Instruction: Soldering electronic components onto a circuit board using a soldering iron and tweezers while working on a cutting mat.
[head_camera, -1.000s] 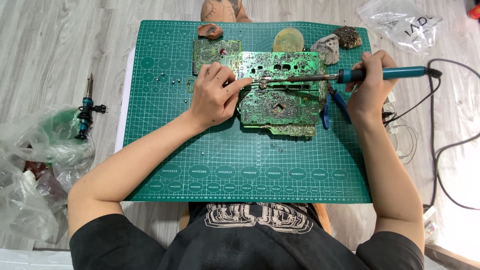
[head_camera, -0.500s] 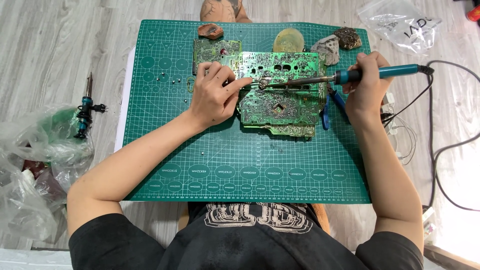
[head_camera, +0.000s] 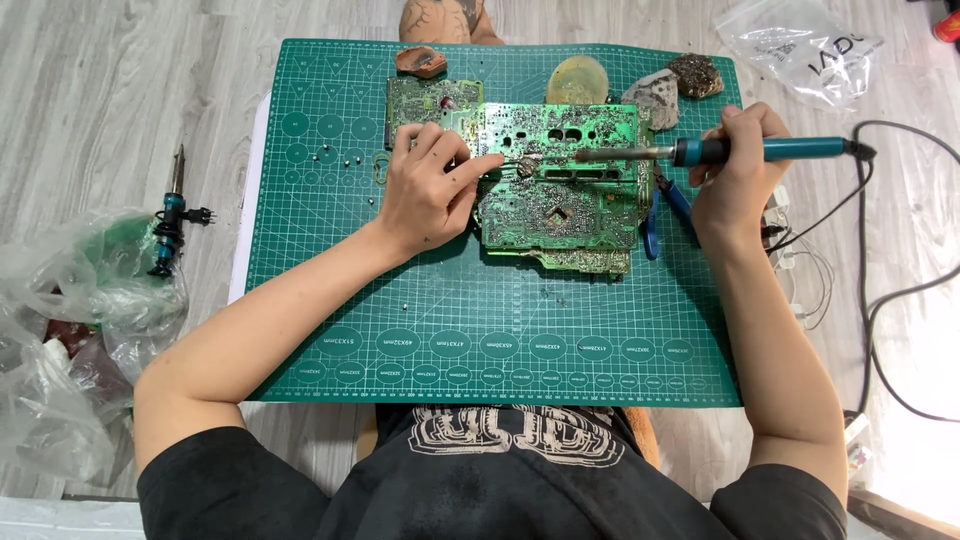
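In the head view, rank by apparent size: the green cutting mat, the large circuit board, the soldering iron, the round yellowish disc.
1. green cutting mat
2. large circuit board
3. soldering iron
4. round yellowish disc
All lie at about table level, so the order looks sound.

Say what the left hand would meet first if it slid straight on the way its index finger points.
Probably the soldering iron tip above the circuit board, just beyond the left hand.

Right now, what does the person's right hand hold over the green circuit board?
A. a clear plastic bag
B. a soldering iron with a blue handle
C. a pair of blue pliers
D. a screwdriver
B: the right hand grips a soldering iron by its blue handle, its metal tip reaching over the circuit board, while the blue pliers lie on the mat.
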